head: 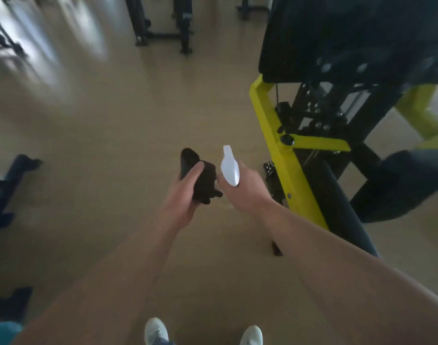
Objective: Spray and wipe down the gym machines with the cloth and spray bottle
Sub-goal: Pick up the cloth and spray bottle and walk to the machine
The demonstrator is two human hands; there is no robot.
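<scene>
GYM FLOOR: You stand over a tan floor (108, 150) with both arms stretched forward and down, your hands close together at mid-frame. Your left hand (184, 195) grips a dark cloth (204, 179). It is bunched, with one end poking up beyond the fingers (196, 170) and a corner hanging below the palm. Your right hand (247, 192), just beside it, is wrapped round the neck of a white spray bottle (229, 168). Only the trigger head shows above the knuckles, nozzle pointing away from you; the bottle's body is hidden under the hand. The yellow-and-black machine (271, 135) stands near on your right, its dark pad (337, 210) running alongside your right forearm. Neither hand touches it.

The cloth looks soft and light and should fold to any surface, so a loose wad in the palm with flat fingers behind it should serve best for wiping. The bottle is rigid plastic, and its weight depends on a fill that cannot be seen. Hold it at the neck and keep the forefinger free for the trigger; a wet bottle may turn slippery. Whether a finger lies on the trigger cannot be told.
</scene>
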